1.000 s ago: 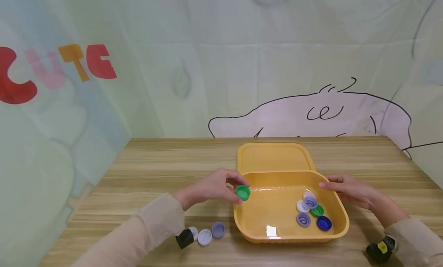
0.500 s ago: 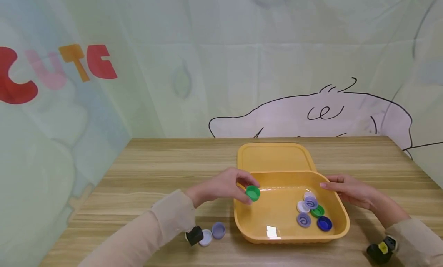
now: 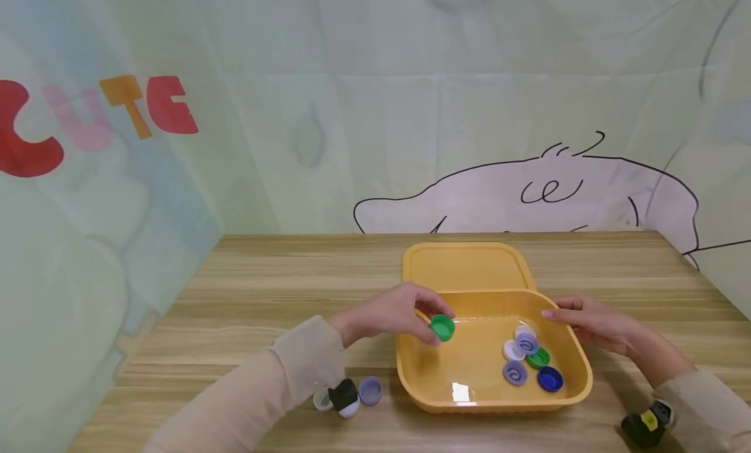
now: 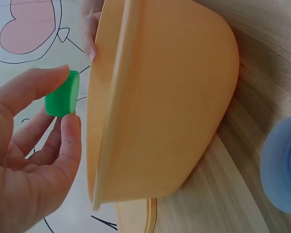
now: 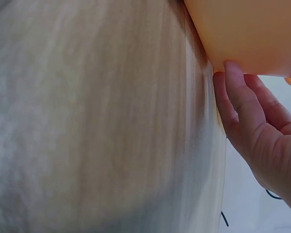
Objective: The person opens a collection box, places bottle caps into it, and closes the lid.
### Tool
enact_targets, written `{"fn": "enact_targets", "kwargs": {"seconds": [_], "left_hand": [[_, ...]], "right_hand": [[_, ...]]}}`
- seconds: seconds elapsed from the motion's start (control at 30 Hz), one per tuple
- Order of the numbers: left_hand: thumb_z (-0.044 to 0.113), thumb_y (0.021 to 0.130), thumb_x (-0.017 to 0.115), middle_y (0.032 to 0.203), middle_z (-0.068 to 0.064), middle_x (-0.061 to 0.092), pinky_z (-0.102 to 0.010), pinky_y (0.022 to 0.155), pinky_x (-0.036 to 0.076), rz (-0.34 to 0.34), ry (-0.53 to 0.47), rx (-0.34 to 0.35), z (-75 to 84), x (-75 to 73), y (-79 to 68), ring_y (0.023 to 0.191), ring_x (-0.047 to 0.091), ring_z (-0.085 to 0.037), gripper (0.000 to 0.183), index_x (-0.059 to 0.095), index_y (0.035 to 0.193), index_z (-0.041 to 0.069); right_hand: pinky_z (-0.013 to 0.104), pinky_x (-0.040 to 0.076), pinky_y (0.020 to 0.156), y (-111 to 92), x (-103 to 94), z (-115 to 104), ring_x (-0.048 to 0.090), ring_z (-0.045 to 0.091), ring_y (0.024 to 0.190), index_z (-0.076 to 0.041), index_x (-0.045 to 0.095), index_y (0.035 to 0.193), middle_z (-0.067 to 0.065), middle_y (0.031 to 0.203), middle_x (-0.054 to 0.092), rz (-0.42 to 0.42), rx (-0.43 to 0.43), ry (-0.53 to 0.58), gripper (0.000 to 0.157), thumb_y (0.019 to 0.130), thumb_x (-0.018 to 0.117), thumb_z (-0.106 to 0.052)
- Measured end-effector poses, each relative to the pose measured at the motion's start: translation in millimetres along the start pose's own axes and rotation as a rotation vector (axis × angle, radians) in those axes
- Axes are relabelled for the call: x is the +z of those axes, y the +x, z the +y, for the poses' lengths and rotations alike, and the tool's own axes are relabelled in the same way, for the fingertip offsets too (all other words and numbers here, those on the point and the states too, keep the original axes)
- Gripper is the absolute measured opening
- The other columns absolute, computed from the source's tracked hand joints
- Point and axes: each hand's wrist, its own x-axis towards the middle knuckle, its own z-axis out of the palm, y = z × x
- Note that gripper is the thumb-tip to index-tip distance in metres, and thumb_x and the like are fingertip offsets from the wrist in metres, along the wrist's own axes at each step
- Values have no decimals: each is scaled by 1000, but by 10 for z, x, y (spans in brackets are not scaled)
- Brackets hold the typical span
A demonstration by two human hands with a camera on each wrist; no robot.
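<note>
My left hand (image 3: 405, 315) pinches a green bottle cap (image 3: 442, 328) between thumb and fingers, over the left side of a yellow plastic container (image 3: 463, 368). The left wrist view shows that green cap (image 4: 62, 94) side-on, above the container's rim (image 4: 117, 87). My right hand (image 3: 595, 322) grips the container's far right corner, thumb over the rim. In the right wrist view its fingers (image 5: 252, 107) touch the outer wall. Inside on the right lie white caps, light purple caps (image 3: 515, 373), another green cap (image 3: 538, 358) and a dark blue cap (image 3: 550, 379).
A yellow lid (image 3: 466, 267) lies flat behind the container. Left of it on the wooden table (image 3: 281, 270) are a light purple cap (image 3: 370, 390) and two white caps, one partly hidden by the left wrist's black camera (image 3: 343, 394). A printed curtain (image 3: 281, 114) hangs behind.
My left hand has moved right with the green cap, from the container's left rim to above its inside. The right hand and the container have stayed in place.
</note>
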Motion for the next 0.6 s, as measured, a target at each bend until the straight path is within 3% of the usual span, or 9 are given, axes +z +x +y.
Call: {"fn": "enact_targets", "kwargs": {"seconds": [0.3, 0.6], "left_hand": [[4, 73, 76, 95, 5, 64, -22, 75, 49, -8, 55, -20, 105, 48, 90, 90, 55, -11, 33, 67, 105, 10], [4, 74, 77, 92, 7, 64, -20, 77, 47, -16, 98, 1, 164, 85, 203, 88, 56, -9, 34, 67, 106, 10]], "right_hand": [[33, 51, 84, -4, 6, -14, 61, 16, 98, 11, 46, 128, 4, 109, 63, 0, 5, -6, 40, 99, 45, -16], [33, 51, 85, -1, 27, -25, 61, 16, 98, 16, 36, 131, 4, 110, 62, 24, 23, -17, 48, 99, 46, -18]]}}
